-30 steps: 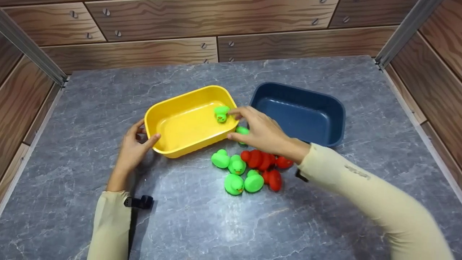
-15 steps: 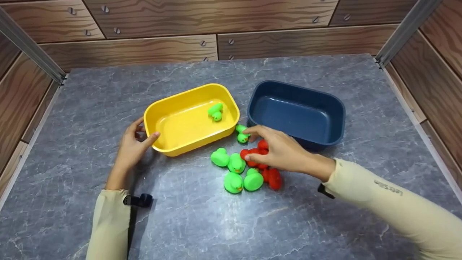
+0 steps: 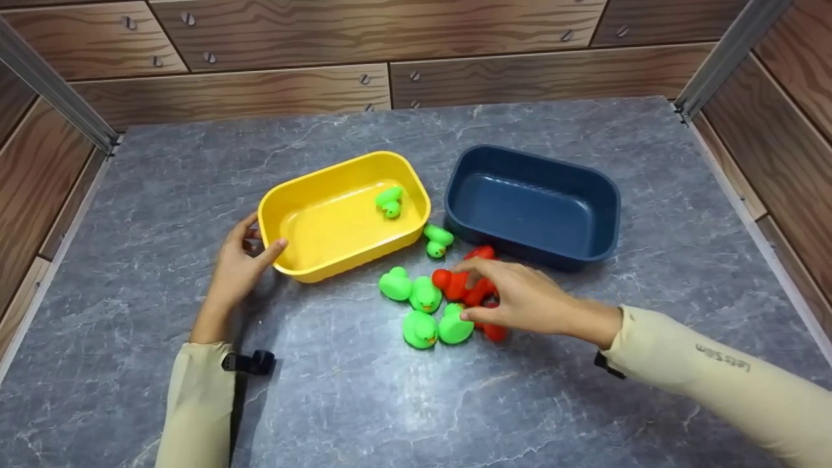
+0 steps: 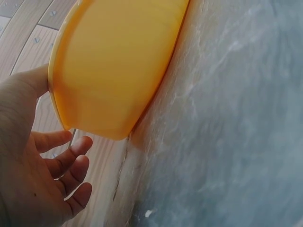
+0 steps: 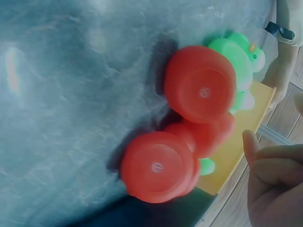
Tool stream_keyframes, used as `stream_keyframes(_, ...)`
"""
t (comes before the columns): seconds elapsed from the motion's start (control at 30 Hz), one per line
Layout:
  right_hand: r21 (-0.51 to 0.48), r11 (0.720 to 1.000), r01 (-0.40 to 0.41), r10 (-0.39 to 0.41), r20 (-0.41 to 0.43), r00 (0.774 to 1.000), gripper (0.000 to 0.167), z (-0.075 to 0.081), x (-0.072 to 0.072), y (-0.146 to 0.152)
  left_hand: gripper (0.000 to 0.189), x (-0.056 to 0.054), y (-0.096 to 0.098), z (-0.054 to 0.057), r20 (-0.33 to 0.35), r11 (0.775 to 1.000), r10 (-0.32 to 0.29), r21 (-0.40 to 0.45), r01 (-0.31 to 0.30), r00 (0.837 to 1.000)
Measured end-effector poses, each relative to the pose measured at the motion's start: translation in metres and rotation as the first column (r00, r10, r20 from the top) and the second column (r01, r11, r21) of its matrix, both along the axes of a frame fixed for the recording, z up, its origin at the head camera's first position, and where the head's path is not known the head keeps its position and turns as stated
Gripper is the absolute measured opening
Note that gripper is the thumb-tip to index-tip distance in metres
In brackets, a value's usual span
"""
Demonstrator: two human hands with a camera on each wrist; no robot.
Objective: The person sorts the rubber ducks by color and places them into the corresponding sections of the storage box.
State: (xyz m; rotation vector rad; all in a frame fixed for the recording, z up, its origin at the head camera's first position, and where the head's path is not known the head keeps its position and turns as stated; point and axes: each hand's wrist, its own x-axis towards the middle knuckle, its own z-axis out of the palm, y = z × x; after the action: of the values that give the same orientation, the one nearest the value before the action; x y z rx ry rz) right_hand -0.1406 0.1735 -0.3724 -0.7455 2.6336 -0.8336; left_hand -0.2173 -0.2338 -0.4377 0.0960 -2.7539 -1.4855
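In the head view my left hand (image 3: 237,268) pinches the near-left corner of the yellow bin (image 3: 318,265), thumb over the rim. The left wrist view shows the other fingers loosely bent below the yellow wall (image 4: 113,75). One green rubber duck (image 3: 390,203) lies inside that bin. My right hand (image 3: 526,300) hovers over a cluster of red rubber ducks (image 3: 455,285), thumb and forefinger apart, nothing held. It hides part of the cluster. The right wrist view shows two red ducks' round bases (image 5: 201,85), with the fingers off to the side.
A dark blue bin (image 3: 526,221) stands right of the yellow one. Between the bins' near corners lies a green duck (image 3: 437,240). Several more green ducks (image 3: 420,329) stand or lie left of the red ones. Wood-patterned walls (image 3: 279,97) enclose the grey marbled tabletop (image 3: 338,390).
My right hand has moved from the yellow bin's right rim toward me and right, over the red ducks. The green duck in the bin has shifted slightly left. The left hand stays put.
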Motion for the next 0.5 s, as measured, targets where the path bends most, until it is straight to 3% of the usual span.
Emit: stream_keyframes(0.5,-0.024,0.998,-0.063,0.063,0.007,0.998,0.05,-0.024,0.003,0.003,0.072,0.0,0.0,-0.001,0.007,1.0,-0.002,0.019,0.002,1.0)
